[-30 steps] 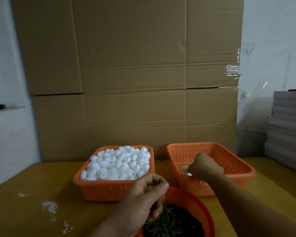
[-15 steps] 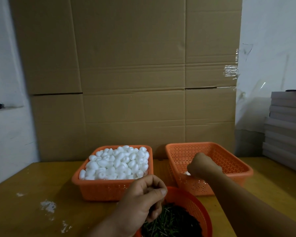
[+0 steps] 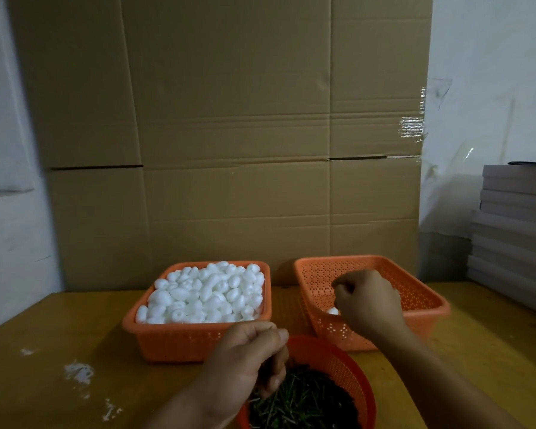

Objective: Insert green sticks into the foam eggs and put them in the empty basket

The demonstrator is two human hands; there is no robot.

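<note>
Nearest, a round orange basket (image 3: pixel 350 370) holds green sticks (image 3: pixel 304 400); the left hand (image 3: pixel 248 360) curls over it, grip contents unclear. Beyond, a left basket (image 3: pixel 180 339) brims with foam eggs (image 3: pixel 208 292). The right hand (image 3: pixel 369 300), fingers curled, hangs in the right basket (image 3: pixel 421 308) above one egg (image 3: pixel 333 311).

Packing workshop: flattened cardboard (image 3: pixel 229 134) backdrop, stacked boards (image 3: pixel 517 230), worktable (image 3: pixel 44 366)

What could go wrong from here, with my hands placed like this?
1. The egg lies against the right basket near wall, under the right hand; lifting out may snag it.
2. The left hand hangs over the sticks; grabbing blind may pull several.
</note>
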